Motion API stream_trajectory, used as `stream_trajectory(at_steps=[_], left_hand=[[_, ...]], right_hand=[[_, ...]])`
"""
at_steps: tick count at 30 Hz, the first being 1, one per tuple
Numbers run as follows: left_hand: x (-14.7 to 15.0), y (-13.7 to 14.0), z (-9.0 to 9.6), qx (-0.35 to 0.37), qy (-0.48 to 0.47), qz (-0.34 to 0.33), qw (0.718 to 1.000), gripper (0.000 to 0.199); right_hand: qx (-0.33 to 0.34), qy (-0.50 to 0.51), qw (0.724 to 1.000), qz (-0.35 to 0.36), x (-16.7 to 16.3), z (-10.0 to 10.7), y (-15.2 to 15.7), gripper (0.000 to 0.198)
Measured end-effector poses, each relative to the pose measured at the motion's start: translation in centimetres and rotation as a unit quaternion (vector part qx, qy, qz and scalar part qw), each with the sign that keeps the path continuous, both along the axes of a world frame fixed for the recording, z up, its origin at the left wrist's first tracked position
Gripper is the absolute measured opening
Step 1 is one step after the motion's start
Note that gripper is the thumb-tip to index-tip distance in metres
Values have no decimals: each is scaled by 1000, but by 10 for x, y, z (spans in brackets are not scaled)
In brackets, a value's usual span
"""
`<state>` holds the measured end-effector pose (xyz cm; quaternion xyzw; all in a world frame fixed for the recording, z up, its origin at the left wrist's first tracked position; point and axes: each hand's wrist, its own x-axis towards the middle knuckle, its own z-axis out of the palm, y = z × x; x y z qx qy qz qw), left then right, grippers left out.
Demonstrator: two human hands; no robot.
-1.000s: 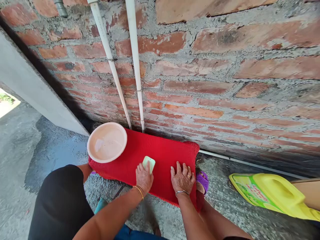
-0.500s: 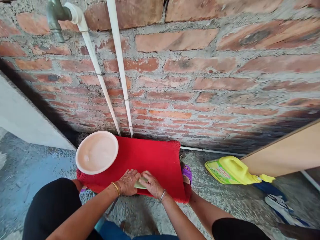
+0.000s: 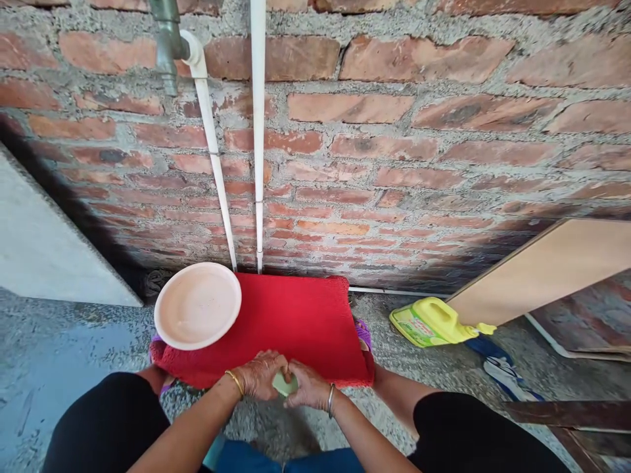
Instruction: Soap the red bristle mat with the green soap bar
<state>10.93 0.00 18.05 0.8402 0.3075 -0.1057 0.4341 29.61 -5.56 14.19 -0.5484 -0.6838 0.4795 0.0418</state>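
Both my hands meet just off the near edge of a red cloth (image 3: 290, 315) that covers a low surface. Between them is a small pale green piece (image 3: 285, 383), smooth-looking; I cannot make out its kind. My left hand (image 3: 261, 376), below a gold bangle, closes on its left side. From the other side my right hand (image 3: 308, 385), with a silver bangle at the wrist, curls its fingers and thumb around it. A pale pink basin (image 3: 198, 306), with what looks like water in it, stands on the cloth's left end.
Behind the cloth rises a brick wall (image 3: 355, 171) with white pipes (image 3: 259, 164) and a grey tap (image 3: 168, 56). A yellow jug (image 3: 428, 322) lies on the concrete floor at right, near a leaning board (image 3: 537, 269) and a shoe (image 3: 505, 376). At left stands a pale slab (image 3: 54, 243).
My hands have drawn back toward me, off the cloth's near edge. The green piece, earlier lying flat at the cloth, is now tilted up between them. The view has shifted slightly.
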Motion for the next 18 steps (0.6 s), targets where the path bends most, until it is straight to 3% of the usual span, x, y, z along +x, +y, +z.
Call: stream_trajectory(at_steps=[4,7,9,12,15,18], left_hand=[[-23,15,-17,72,63,128,987,77],[-41,16,-47,145,113,181,966,64],[-49,11,-71,242,101,196,945,55],[-58,3,-100,363,75,207,906,51],[-61,3,-114,400,86,224,885,49],[-62,6,-116,397,108,243,878,48]], right_hand=[[43,-70,985,-155,-6,-8,4,43],[90,-128,952,-262,-20,-12,11,46],[105,-154,948,-257,-36,-14,17,49],[109,-187,959,-186,-55,-17,27,53],[109,-217,955,-170,-42,-20,30,52],[131,-194,940,-249,2,-25,20,46]])
